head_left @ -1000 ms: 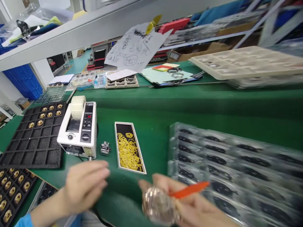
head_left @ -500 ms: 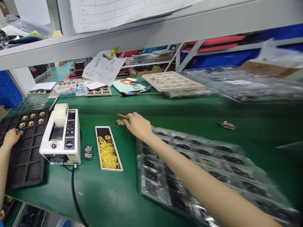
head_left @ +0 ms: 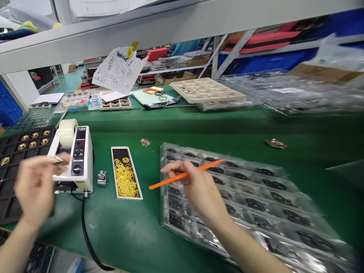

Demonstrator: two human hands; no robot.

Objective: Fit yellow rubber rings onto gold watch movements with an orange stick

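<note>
Green bench (head_left: 127, 231) had the part (head_left: 145, 142) loose beyond my right hand (head_left: 200, 189), now gripping only the stick (head_left: 159, 183), while my left hand (head_left: 35, 185) pinched a blurry piece (head_left: 60, 163).

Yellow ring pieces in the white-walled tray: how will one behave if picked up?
The thin, open yellow ring pieces look light, each being mostly a slim outline. They're heaped and overlapping, so lifting one could well drag neighbours along. Rolling seems unlikely inside the long, shallow white-walled tray. Stiffness: can't tell.
</note>
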